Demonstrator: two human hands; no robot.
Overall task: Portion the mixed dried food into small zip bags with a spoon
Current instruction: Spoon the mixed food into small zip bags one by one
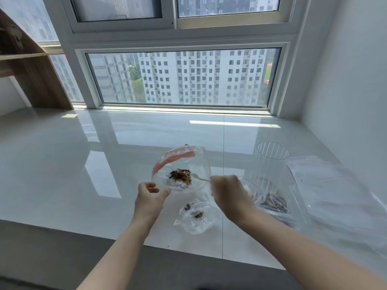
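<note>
On the white glossy counter (pixel 83 174) under the window (pixel 180 78), left hand (pixel 149 198) holds the near rim of an open zip bag (pixel 182 164), thumb and fingers curled on the clear plastic, mouth held wide and facing the camera. Pink zip strip runs along the bag's far-left edge. Right hand (pixel 229 195) just right of the bag, grip closed on the handle of a clear plastic spoon (pixel 199 178); spoon bowl reaches left into the bag mouth, touching a clump of mixed dried food (pixel 182 176), brown and dark bits. Second small bag (pixel 195 214) lies flat on the counter between the two wrists, a few pieces inside. Right of the right hand, a ribbed clear cup (pixel 272 162) stands upright; beside and below it a larger bag of dried food (pixel 272 203), blurred. Stack of empty zip bags (pixel 326 181) far right, near the wall.
</note>
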